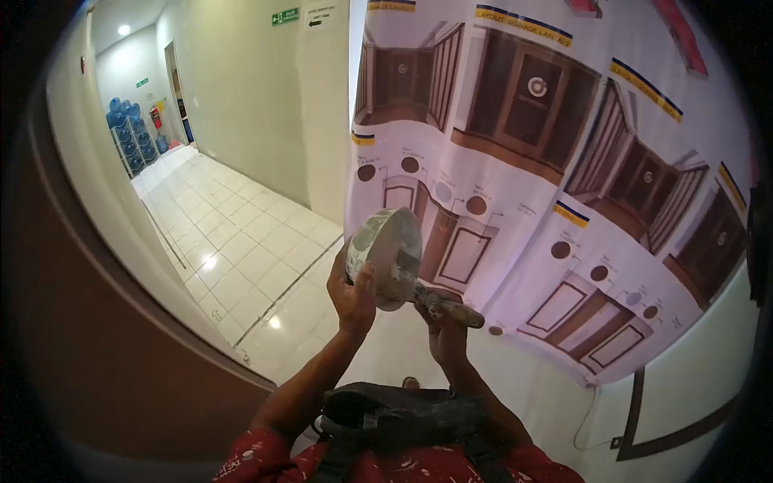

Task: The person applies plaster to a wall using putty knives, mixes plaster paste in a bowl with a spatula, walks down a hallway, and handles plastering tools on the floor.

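A bowl point(386, 258) with whitish smears is tilted on its side in front of me, its opening turned to the right. Around its left side and underside my left hand point(352, 294) is wrapped. My right hand point(443, 320) grips the handle of a scraper point(452, 309), whose blade end reaches into the bowl. Pale material coats the bowl's wall, and the scraper's handle looks stained too.
A large printed banner point(515, 161) hangs at the right, close to my hands. On the left a tiled corridor point(258, 233) runs back to blue water bottles point(130, 133) on a rack and a fire extinguisher point(155, 117). A brown panel point(105, 322) stands at the near left.
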A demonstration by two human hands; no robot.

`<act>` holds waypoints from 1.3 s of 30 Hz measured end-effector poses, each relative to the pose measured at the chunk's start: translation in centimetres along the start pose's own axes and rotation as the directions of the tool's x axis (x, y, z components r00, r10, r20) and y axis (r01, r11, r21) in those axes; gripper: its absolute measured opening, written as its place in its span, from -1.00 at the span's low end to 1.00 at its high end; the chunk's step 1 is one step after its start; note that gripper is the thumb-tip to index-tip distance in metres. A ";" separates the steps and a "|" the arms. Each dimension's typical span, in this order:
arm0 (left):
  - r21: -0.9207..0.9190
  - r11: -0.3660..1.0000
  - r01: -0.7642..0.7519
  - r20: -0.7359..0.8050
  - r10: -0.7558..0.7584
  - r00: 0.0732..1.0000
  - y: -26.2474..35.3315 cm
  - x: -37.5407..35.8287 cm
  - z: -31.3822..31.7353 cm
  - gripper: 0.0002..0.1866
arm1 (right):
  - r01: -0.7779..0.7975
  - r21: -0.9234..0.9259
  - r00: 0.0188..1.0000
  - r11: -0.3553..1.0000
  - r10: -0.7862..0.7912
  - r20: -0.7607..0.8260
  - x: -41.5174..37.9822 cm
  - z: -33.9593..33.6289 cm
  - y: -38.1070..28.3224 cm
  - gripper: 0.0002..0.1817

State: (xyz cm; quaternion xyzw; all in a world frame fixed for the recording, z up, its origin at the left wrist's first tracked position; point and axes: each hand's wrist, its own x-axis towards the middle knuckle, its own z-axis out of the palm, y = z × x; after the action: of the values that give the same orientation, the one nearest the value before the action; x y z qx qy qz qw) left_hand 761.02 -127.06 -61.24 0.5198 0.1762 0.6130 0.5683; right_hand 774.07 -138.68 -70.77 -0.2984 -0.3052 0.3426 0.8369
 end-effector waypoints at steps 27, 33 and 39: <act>0.027 0.999 0.041 -0.438 -0.025 0.899 -28.0 45.2 -19.0 -0.49 | -0.342 0.484 0.884 0.806 0.451 -0.126 53.4 1.8 29.0 -0.77; 0.179 0.973 0.146 -0.362 -0.072 0.929 -31.2 56.8 -24.5 -0.50 | -0.430 0.327 0.859 0.841 0.493 -0.137 64.1 9.9 34.2 -0.56; 0.084 0.957 0.279 -0.435 -0.216 0.874 -40.1 62.0 -27.3 -0.50 | -0.541 0.269 0.809 0.797 0.580 -0.090 76.8 9.7 40.9 -0.41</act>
State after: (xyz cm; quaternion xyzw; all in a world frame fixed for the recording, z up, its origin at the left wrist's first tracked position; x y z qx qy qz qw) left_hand 770.28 -50.53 -77.33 0.3879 0.4037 0.6184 0.5516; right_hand 795.58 -53.81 -70.02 -0.3043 -0.0893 0.5822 0.7487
